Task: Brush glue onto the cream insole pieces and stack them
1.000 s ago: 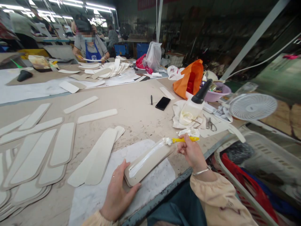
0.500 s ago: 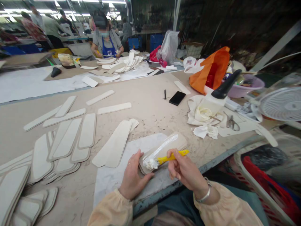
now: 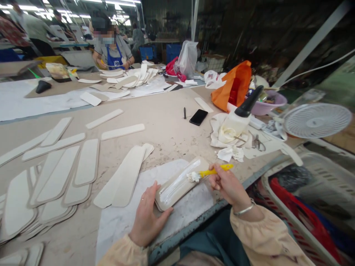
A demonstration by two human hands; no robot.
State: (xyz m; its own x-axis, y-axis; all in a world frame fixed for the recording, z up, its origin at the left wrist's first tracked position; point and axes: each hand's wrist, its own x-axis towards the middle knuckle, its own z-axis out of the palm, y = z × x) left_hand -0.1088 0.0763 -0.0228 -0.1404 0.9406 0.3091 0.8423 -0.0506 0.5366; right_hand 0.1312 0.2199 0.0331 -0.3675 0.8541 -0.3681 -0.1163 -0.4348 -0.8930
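Observation:
A long beige panel (image 3: 177, 193) with rounded ends lies at a slant on a white sheet (image 3: 116, 225) in front of me. Wet-looking white glue streaks run along its upper face. My left hand (image 3: 148, 216) grips its near end, thumb on one side and fingers on the other. In my right hand (image 3: 229, 186) is a brush (image 3: 206, 172) with a yellow handle, pinched between thumb and fingers. Its white-caked bristles touch the panel right of the middle. Left of the sheet, two pale panels (image 3: 129, 177) overlap, partly covering another.
Many pale panels (image 3: 58, 177) lie in overlapping piles on the left. A white jug (image 3: 235, 123) with a black handle, a phone (image 3: 199, 117), scissors (image 3: 257, 143) and a fan (image 3: 317, 120) are to the right. Across the table sits a co-worker (image 3: 112, 51) in a blue apron.
The brush in my right hand has moved from the panel's near end up and right along it. More of the white streaks show. The camera view has shifted right.

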